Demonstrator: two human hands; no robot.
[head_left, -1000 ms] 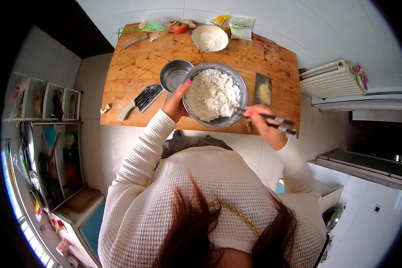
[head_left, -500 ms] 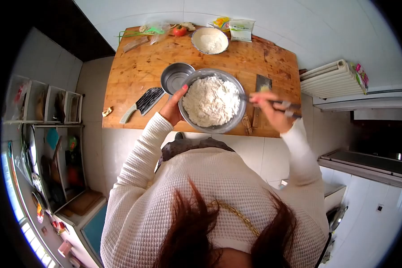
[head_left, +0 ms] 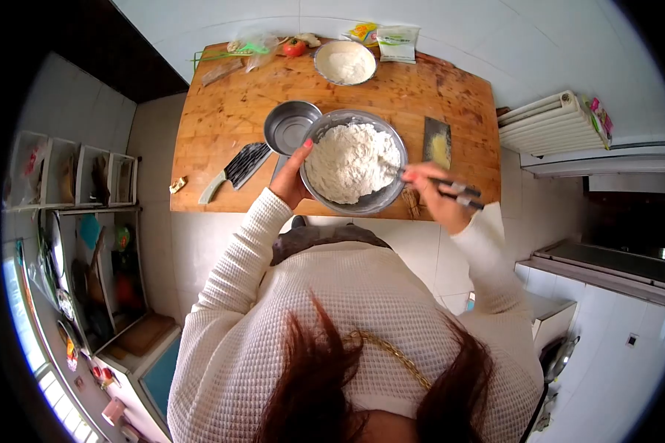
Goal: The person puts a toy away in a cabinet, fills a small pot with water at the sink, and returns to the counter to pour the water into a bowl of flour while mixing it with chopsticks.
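Note:
A metal mixing bowl (head_left: 389,198) full of white flour (head_left: 352,159) stands at the table's front edge. My left hand (head_left: 294,177) grips the bowl's left side, with the thumb on the rim. In my right hand (head_left: 440,193) is a pair of dark chopsticks (head_left: 458,193) with silvery ends. Their far tips reach over the bowl's right rim into the flour and cannot be made out there. Just behind my left hand is a smaller metal bowl (head_left: 288,122), close against the mixing bowl. A cleaver (head_left: 244,166) with a pale handle lies to the left.
On the wooden table (head_left: 222,111) a second bowl of flour (head_left: 345,65) stands at the back, near a tomato (head_left: 294,48) and a white packet (head_left: 397,44). Right of the mixing bowl lies a dark flat piece (head_left: 437,136) with something yellowish on it. A white radiator (head_left: 543,125) is at the right.
My right hand has moved down and slightly left with the chopsticks, uncovering more of the dark flat piece. The flour's surface has shifted. My left hand keeps its hold on the bowl.

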